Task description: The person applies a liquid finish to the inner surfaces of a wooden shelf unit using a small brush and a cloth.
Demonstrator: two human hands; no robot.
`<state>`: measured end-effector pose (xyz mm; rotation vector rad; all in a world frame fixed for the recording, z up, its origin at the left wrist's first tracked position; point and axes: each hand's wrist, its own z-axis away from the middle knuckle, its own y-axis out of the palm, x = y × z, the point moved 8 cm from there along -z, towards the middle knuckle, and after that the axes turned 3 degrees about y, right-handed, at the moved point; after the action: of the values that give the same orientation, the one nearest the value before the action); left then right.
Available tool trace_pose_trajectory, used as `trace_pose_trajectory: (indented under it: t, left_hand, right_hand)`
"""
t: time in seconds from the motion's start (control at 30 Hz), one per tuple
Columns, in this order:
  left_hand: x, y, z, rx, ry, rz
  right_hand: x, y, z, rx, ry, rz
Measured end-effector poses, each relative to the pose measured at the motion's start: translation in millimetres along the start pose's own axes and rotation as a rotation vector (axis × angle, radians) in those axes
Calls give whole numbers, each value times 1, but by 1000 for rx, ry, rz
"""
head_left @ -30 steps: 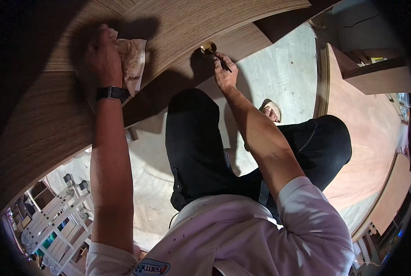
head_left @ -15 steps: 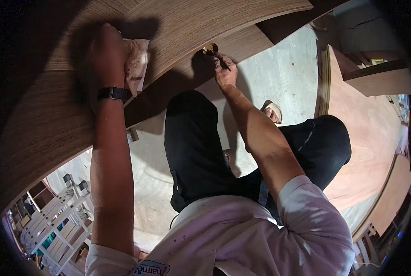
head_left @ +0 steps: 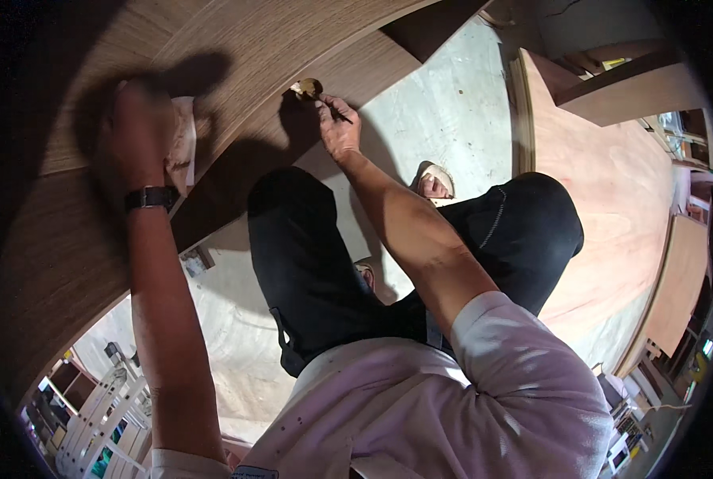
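Note:
My left hand (head_left: pixel 141 128), blurred, is closed on a pale cloth (head_left: pixel 182 144) with brown stains. It rests on the brown wood-grain panel (head_left: pixel 237 76), and most of its fingers cannot be made out. My right hand (head_left: pixel 340 128) pinches the thin dark handle of a small tool (head_left: pixel 310 88) with a rounded, yellowish-brown head. The tool's head is at the panel's lower edge, beside a darker wood face (head_left: pixel 372 68); whether it touches the wood I cannot tell. A dark-strapped watch (head_left: pixel 150 198) is on my left wrist.
My black-trousered knees (head_left: pixel 293 231) are bent below the panel. Pale floor (head_left: pixel 452 96) lies beyond my right arm. At right stand large light plywood sheets (head_left: pixel 596 199) and a wooden board frame (head_left: pixel 628 88). A white folding ladder (head_left: pixel 105 423) is at lower left.
The whole view has shifted, so both hands appear farther left. The rounded tool head shows more of its face. Each hand keeps its hold.

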<state>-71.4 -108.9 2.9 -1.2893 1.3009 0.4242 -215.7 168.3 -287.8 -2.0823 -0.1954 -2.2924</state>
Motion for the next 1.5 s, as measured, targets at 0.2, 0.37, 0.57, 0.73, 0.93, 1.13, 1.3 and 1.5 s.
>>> trace_pose_trajectory:
  t: [0.2,0.37,0.57,0.73,0.93,1.13,1.3,1.5]
  left_hand:
    - [-19,1,8,36,81,-106]
    - [-12,-2,5,22,25,-51]
    - [-8,-6,-3,-24,164,21]
    - [14,-3,2,-76,-35,53]
    - [15,-7,-3,-66,58,152]
    - [2,1,0,-27,71,166]
    - [3,-5,-1,-80,113,76]
    - [17,5,-4,-94,262,45]
  right_hand:
    - [-2,-7,-3,6,85,53]
    - [16,-4,3,36,102,22]
    - [28,2,-1,46,50,-68]
    - [40,-13,3,-22,116,-69]
    - [32,-46,-6,-166,261,-267]
    - [120,-131,-13,-369,241,-432]
    - [267,-158,-16,-320,-57,-491]
    - [447,-156,-19,-50,-646,10]
